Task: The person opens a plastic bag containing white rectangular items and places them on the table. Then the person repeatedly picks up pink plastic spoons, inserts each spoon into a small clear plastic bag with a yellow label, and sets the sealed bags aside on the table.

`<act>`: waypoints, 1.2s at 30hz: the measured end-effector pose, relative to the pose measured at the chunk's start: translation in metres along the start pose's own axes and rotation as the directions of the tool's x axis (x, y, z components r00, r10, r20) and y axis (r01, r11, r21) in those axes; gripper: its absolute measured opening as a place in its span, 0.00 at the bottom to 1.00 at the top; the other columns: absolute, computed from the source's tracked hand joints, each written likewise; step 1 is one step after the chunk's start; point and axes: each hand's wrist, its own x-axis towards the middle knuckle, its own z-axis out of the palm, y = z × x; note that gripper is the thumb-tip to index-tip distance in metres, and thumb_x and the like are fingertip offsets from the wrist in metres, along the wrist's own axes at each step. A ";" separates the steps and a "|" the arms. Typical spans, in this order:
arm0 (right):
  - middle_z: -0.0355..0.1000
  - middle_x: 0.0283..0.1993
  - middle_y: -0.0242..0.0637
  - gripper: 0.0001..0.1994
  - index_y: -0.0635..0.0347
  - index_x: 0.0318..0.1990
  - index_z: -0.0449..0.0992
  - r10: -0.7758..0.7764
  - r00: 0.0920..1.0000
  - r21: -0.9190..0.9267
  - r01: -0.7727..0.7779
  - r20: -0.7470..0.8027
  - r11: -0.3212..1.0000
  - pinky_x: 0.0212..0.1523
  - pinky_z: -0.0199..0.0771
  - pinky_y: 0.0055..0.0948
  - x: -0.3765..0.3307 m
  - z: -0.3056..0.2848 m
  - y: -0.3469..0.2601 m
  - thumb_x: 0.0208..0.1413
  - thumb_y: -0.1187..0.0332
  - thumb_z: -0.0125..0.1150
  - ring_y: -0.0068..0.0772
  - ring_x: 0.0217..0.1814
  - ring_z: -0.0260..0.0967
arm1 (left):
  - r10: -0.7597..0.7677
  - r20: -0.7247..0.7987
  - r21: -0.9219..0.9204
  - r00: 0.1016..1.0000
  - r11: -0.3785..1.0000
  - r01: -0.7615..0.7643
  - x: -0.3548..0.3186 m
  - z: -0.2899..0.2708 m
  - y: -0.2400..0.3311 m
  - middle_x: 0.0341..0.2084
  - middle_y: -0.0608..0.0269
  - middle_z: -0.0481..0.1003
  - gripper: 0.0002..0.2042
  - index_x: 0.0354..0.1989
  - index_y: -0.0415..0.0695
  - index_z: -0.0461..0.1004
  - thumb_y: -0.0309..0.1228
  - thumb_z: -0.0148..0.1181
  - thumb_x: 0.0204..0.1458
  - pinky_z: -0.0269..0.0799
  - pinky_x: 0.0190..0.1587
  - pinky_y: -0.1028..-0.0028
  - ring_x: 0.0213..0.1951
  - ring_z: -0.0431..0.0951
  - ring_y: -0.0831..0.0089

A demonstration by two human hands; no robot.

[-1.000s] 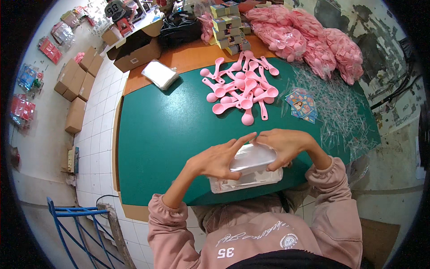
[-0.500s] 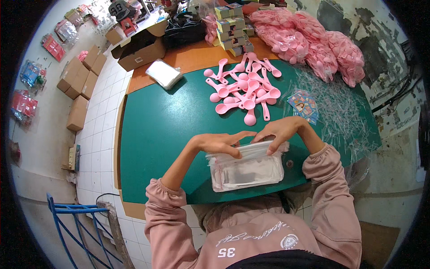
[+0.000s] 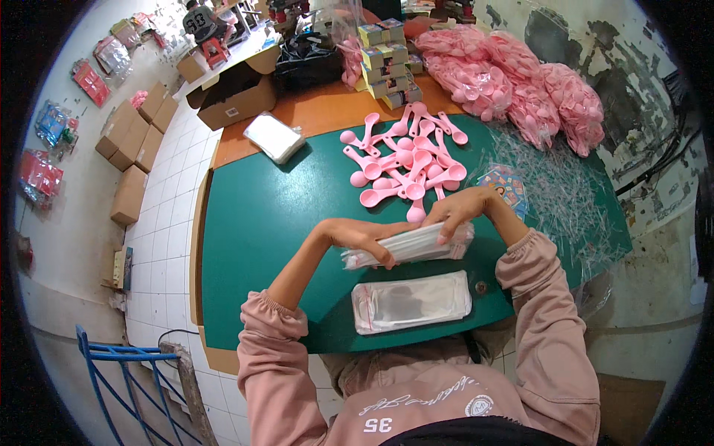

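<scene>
- And there was the split! Half a second earlier the upper bundle of clear bags (image 3: 416, 249) overlapped the lower stack of clear bags (image 3: 413, 301); now green showed between them.
- The left hand (image 3: 357, 236) gripped the bundle toward its left end, thumb across the near face.
- The right hand (image 3: 455, 209) pinched it farther right, thumb pressed on top; its hidden fingertips couldn't be told.
- So the handful was now separate, leaving 2 groups: 1 tilted between the hands, 1 lying flat on the worktop (image 3: 260, 223) near its front edge.
- Whether the bundle's lower edge touched the green, I couldn't tell.
- Just beyond the hands sat the pile of pink spoons (image 3: 413, 160), unmoved, with the blue cards (image 3: 506, 186) partly hidden behind the right wrist.
</scene>
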 end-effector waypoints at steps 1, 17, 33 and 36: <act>0.71 0.44 0.38 0.27 0.72 0.51 0.66 -0.004 1.000 -0.007 0.004 0.002 1.000 0.43 0.65 0.24 -0.001 -0.001 -0.004 0.50 0.57 0.57 0.26 0.43 0.66 | 0.033 -0.073 0.067 0.997 0.997 -0.028 -0.003 0.002 0.000 0.51 0.51 0.61 0.41 0.63 0.40 0.41 0.41 0.56 0.44 0.61 0.51 0.71 0.50 0.64 0.67; 0.65 0.46 0.43 0.12 0.62 0.38 0.74 -0.029 -0.022 -0.028 -0.050 -0.999 0.998 0.41 0.69 0.31 -0.028 0.171 0.000 0.48 0.66 0.61 0.38 0.42 0.68 | 0.108 -0.978 -0.071 -0.179 0.633 0.771 -0.028 -0.154 -0.007 0.45 0.25 0.61 0.49 0.63 0.34 0.41 0.51 0.59 0.38 0.66 0.46 0.60 0.46 0.69 0.43; 0.63 0.48 0.43 0.31 0.63 0.51 0.65 -0.192 0.595 -0.424 -0.278 -0.780 0.862 0.49 0.60 0.37 0.002 0.158 -0.041 0.40 0.55 0.63 0.41 0.50 0.60 | 0.248 -0.968 0.143 0.040 0.414 0.899 -0.009 -0.203 -0.068 0.40 0.37 0.68 0.47 0.60 0.43 0.55 0.57 0.61 0.30 0.65 0.47 0.57 0.43 0.70 0.47; 0.61 0.47 0.45 0.39 0.71 0.55 0.59 -0.233 0.620 -0.537 -0.362 -0.749 0.762 0.48 0.59 0.39 0.019 0.166 -0.052 0.39 0.51 0.63 0.43 0.50 0.58 | 0.075 -0.989 0.148 0.129 0.396 0.906 0.000 -0.203 -0.050 0.48 0.34 0.64 0.52 0.63 0.44 0.49 0.66 0.55 0.31 0.59 0.52 0.55 0.51 0.66 0.45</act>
